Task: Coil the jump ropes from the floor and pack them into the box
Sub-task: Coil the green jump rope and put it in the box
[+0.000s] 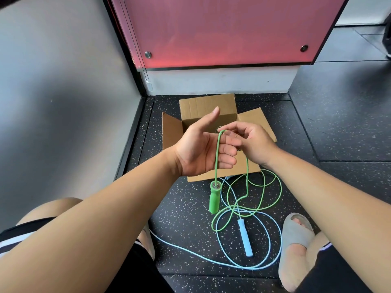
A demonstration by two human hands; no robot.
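Note:
A green jump rope (262,193) lies in loose loops on the floor. Its green handle (214,197) hangs in the air below my hands. The cord runs up from that handle across my left hand (201,149), whose palm faces me with the thumb up and the fingers curled over the cord. My right hand (251,142) pinches the top of the cord loop next to the left fingers. A light blue jump rope (273,246) with a blue handle (245,237) lies on the floor. The open cardboard box (207,108) stands behind my hands, its inside mostly hidden.
The floor is black speckled rubber matting (342,132). A grey wall (63,92) rises on the left and a red panel (222,32) behind the box. My knee (46,212) is at lower left, and my foot in a grey slipper (296,246) at lower right.

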